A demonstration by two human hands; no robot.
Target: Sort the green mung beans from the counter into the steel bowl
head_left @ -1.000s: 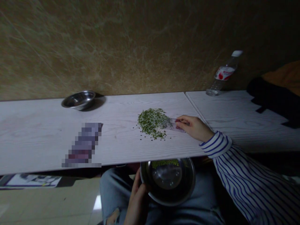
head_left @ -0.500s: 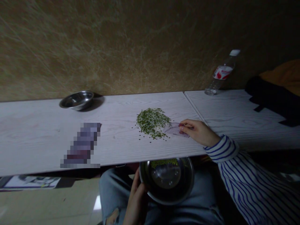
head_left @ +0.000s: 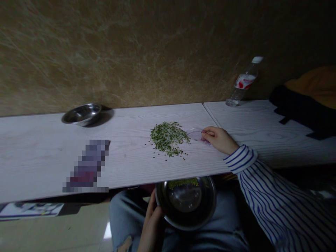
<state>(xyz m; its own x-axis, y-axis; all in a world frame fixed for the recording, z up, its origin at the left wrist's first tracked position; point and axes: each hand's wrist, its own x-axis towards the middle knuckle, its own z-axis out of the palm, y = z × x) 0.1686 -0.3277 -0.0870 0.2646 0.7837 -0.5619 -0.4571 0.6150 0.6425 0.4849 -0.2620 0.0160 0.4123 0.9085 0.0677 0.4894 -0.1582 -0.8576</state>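
Low over my lap, my left hand (head_left: 154, 215) grips the left rim of a metal bowl (head_left: 186, 224). Green mung beans (head_left: 183, 182) lie in the bowl along its far side, beneath the table edge. My right hand (head_left: 219, 138) pinches a clear plastic piece with a rounded edge (head_left: 195, 133) just over the table. Its left edge is at the right side of a loose pile of mung beans (head_left: 166, 136), spread on the tabletop with some strays around it. The exact kind of the plastic piece is hard to make out.
A second metal bowl (head_left: 82, 114) stands by the wall at left. A pixelated flat object (head_left: 88, 164) lies nearer the front edge of the white table (head_left: 131, 140). At right are a clear bottle (head_left: 243, 82) and a dark and orange cloth item (head_left: 301, 98).
My right hand first drew the plastic piece rightward off the pile, then moved it back up and left against the pile's edge. My left hand keeps its grip on the bowl.
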